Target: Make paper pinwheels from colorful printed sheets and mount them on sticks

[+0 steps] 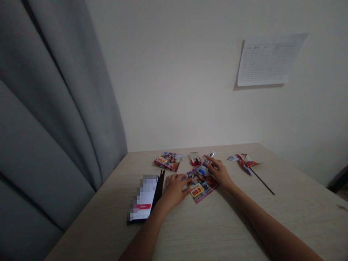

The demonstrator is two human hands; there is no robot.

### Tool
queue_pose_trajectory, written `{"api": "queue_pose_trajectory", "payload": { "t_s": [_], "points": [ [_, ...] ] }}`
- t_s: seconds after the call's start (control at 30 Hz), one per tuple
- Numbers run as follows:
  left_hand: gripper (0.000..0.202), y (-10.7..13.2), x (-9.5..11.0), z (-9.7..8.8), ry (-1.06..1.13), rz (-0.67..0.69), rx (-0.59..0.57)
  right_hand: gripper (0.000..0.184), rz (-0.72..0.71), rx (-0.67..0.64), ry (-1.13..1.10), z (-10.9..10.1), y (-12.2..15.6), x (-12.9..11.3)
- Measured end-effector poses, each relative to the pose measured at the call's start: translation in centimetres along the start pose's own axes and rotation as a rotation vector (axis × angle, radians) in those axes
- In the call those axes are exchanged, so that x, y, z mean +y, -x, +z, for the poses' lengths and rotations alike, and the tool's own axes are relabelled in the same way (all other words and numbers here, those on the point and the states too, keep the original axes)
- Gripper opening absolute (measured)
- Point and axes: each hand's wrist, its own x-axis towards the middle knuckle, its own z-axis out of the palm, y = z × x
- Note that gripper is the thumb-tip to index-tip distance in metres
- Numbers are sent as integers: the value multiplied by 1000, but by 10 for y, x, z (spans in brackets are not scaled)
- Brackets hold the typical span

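A colourful printed flyer with a large "89.9" lies flat and slightly turned on the table. On its left edge rests my left hand, fingers apart and a little bent, thumb on the paper. My right hand lies over the flyer's upper right part with its fingers spread and stretched forward. It hides that corner, and I cannot make out whether anything small is under the fingertips. Just beyond the flyer stands a small open red box with dark contents. A small clear item shows past my right fingers.
A stack of similar flyers lies at the back left. Dark thin sticks lie beside a phone with a lit screen. To the right is a paper pinwheel on a dark stick. A grey curtain hangs at the left.
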Motion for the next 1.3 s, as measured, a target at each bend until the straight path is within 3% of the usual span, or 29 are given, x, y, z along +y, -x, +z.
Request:
{"api": "queue_pose_trajectory", "payload": {
  "t_s": [0.1,0.33,0.57,0.87,1.1,1.3],
  "points": [
    [41,0,1,-1,-2,-3,-3,42,70,-77,-1,0,-1,4],
    [41,0,3,-1,-17,-23,-11,68,116,-103,109,1,3,1],
    [41,0,2,-1,-22,-9,-12,53,99,-55,234,-2,2,-2],
    [42,0,3,-1,-17,-30,-16,46,64,-57,384,-1,3,-1],
    [41,2,4,-7,-17,-14,-35,26,21,-19,253,5,0,11],
    [42,4,0,-14,-20,-22,-97,30,34,51,192,8,1,12]
  ]
}}
